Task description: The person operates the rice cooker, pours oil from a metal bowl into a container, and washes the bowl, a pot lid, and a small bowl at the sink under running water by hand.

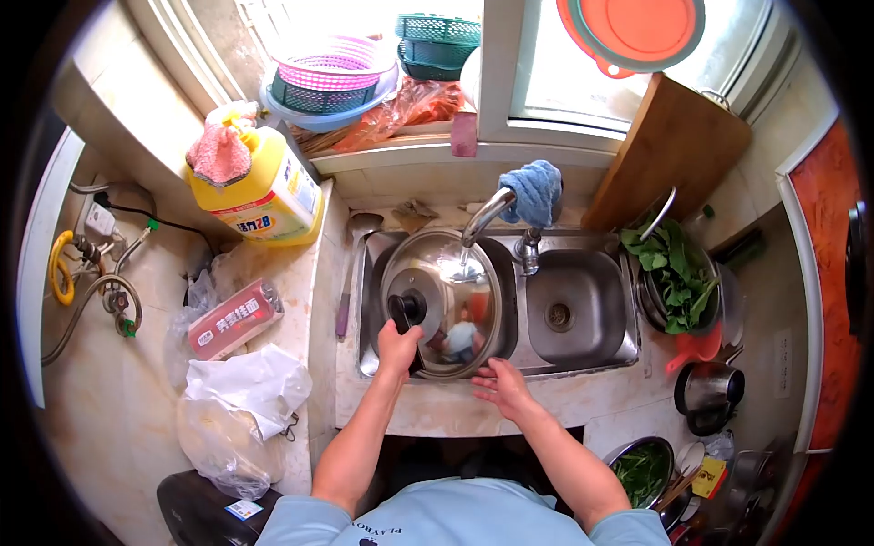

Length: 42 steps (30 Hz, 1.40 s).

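My left hand (398, 348) is closed around the black handle of a shiny round pot lid (469, 314), which lies over the left basin of the steel sink. Water runs from the curved faucet (487, 215) onto the lid's upper part. Close to the lid's lower right rim is my right hand (503, 387), its fingers spread and nothing held in them. A blue cloth (533, 193) hangs over the faucet. What lies beneath the lid is hidden.
To the right of the sink's right basin (574, 309) stands a pot of leafy greens (674, 282). A wooden board (669, 150) leans behind it. A ladle (350, 264) lies left of the sink, near a yellow jug (264, 191) and a red package (235, 320).
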Motion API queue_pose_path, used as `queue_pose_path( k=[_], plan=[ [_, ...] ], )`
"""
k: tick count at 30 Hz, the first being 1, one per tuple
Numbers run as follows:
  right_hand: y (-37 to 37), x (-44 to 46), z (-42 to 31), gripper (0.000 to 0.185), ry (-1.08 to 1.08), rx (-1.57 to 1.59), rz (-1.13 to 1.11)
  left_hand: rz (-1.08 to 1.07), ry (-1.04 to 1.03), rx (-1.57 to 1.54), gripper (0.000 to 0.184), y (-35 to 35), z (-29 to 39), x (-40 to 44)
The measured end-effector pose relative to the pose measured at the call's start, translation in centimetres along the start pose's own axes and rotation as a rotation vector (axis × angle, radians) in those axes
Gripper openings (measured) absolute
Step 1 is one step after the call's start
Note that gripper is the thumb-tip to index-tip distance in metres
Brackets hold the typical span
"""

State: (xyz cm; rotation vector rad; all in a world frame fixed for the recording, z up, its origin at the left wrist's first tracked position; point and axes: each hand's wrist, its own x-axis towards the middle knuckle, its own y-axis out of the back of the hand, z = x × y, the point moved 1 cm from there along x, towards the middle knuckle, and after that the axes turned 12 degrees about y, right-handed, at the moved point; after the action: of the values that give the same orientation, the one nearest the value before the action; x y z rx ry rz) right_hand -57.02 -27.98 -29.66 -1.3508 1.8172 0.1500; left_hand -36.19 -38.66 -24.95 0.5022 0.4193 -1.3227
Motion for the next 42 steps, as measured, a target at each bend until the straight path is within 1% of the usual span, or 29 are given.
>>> queue_pose_path(
  k=[1,4,5,8,10,11,14,15,16,18,19,20,22,24,26,28,30,32,34,35,36,38,39,42],
  plan=[
    [0.5,-0.4,-0.6,0.042,0.03,0.015,0.016,0.037,0.016,0.112,0.018,-0.4,1.1,-0.6],
    [2.1,-1.1,-1.6,0.039,0.026,0.048,0.021,0.069,-0.086,0.26,0.019,-1.3,0.3,1.0],
    [2.5,-1.5,-1.9,0.035,0.032,0.057,0.024,0.057,-0.114,0.295,0.02,-1.4,-0.2,1.4],
    [3.6,-2.0,-1.7,0.033,0.043,0.062,0.004,0.012,-0.193,0.434,0.022,-1.6,0.1,1.3],
    [3.7,-3.0,-1.9,0.032,0.058,0.062,0.002,-0.031,-0.238,0.575,0.023,-1.3,1.8,-0.5],
    [3.8,-3.3,-1.9,0.032,0.066,0.063,0.003,-0.025,-0.193,0.74,0.026,-1.1,3.0,-1.4],
    [4.3,-3.8,-1.8,0.031,0.051,0.1,0.001,-0.118,-0.168,0.883,0.031,-0.7,4.8,-2.2],
    [4.3,-3.9,-2.0,0.031,0.056,0.114,-0.011,-0.167,-0.174,0.911,0.037,-0.4,5.0,-1.9],
    [4.3,-4.1,-2.3,0.032,0.061,0.127,-0.022,-0.225,-0.128,0.948,0.038,-0.5,6.4,-2.7],
    [4.8,-5.0,-2.8,0.033,0.087,0.179,-0.013,-0.375,-0.042,0.925,0.037,0.1,6.2,-1.4],
    [5.2,-5.5,-3.1,0.034,0.108,0.219,0.003,-0.409,0.091,0.924,0.033,-0.5,8.0,-2.5],
    [5.8,-6.0,-3.4,0.035,0.133,0.258,0.019,-0.496,0.186,0.891,0.023,-0.8,8.6,-2.3],
    [7.6,-7.0,-3.5,0.035,0.173,0.284,0.094,-0.645,0.386,0.744,0.015,-1.6,10.3,-2.8],
    [9.5,-8.0,-3.0,0.034,0.182,0.305,0.164,-0.678,0.549,0.655,0.009,-3.0,11.3,-3.1],
    [11.6,-9.3,-2.2,0.034,0.17,0.306,0.241,-0.777,0.528,0.693,0.012,-4.0,11.6,-3.2],
    [12.6,-9.4,-2.5,0.033,0.176,0.284,0.249,-0.787,0.468,0.759,0.017,-3.9,12.2,-3.8],
    [14.0,-10.0,-2.6,0.032,0.173,0.31,0.241,-0.763,0.372,0.897,0.02,-4.0,12.7,-5.5],
    [14.7,-9.8,-2.7,0.03,0.176,0.334,0.236,-0.901,0.118,0.904,0.021,-3.2,13.7,-6.8],
    [14.9,-9.7,-2.3,0.029,0.174,0.33,0.23,-0.755,0.385,0.844,0.02,-2.6,13.6,-7.1],
    [14.8,-9.5,-2.4,0.027,0.149,0.345,0.222,-0.709,0.426,0.788,0.02,-2.0,12.3,-5.9],
    [14.5,-9.3,-2.8,0.027,0.165,0.317,0.188,-0.66,0.325,0.931,0.018,-1.6,12.3,-5.9],
    [14.1,-9.5,-3.3,0.028,0.195,0.269,0.135,-0.65,-0.079,0.986,0.02,-0.1,12.1,-6.7],
    [14.1,-9.5,-3.6,0.028,0.23,0.24,0.106,-0.628,-0.112,0.961,0.026,0.7,12.3,-6.9],
    [14.3,-8.7,-3.3,0.024,0.215,0.276,0.12,-0.422,0.025,1.248,0.026,1.6,13.3,-7.9]
  ],
)
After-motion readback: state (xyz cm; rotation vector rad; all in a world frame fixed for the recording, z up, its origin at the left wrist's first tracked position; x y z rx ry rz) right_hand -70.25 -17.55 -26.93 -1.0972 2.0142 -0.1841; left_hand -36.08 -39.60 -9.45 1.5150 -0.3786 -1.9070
